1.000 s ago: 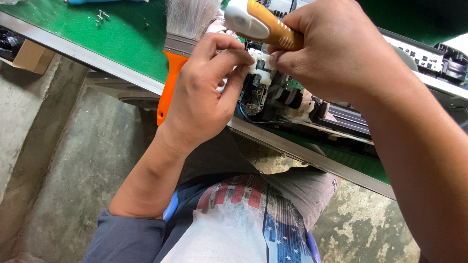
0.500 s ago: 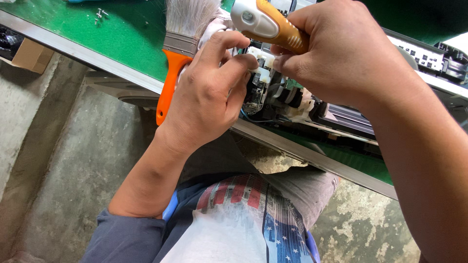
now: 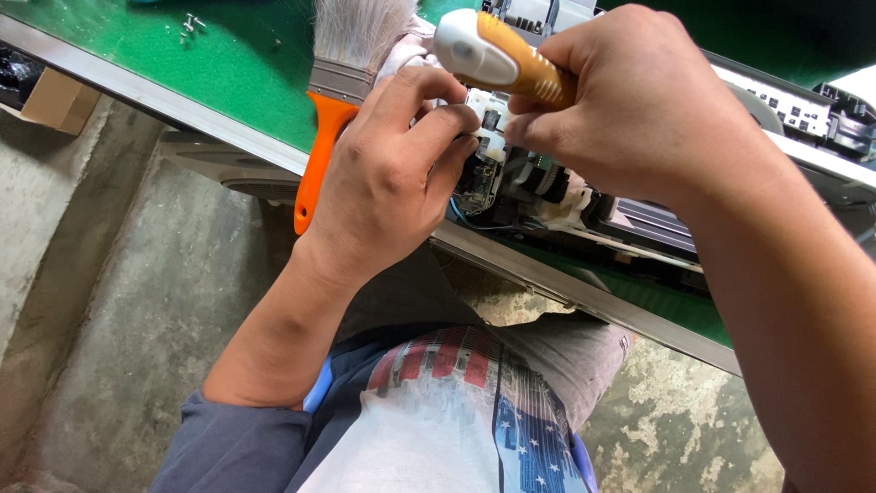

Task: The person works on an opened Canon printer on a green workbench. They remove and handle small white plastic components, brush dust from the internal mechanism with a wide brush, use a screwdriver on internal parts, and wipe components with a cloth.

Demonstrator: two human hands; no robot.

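Gripping the screwdriver [image 3: 506, 57], hands hardly moved since before.

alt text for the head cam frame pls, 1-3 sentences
Seen from above, a person's right hand grips a screwdriver with an orange and white handle over a small electronic assembly at the edge of a green workbench, while the left hand steadies the assembly. An orange-handled paintbrush lies on the bench beside the left hand.
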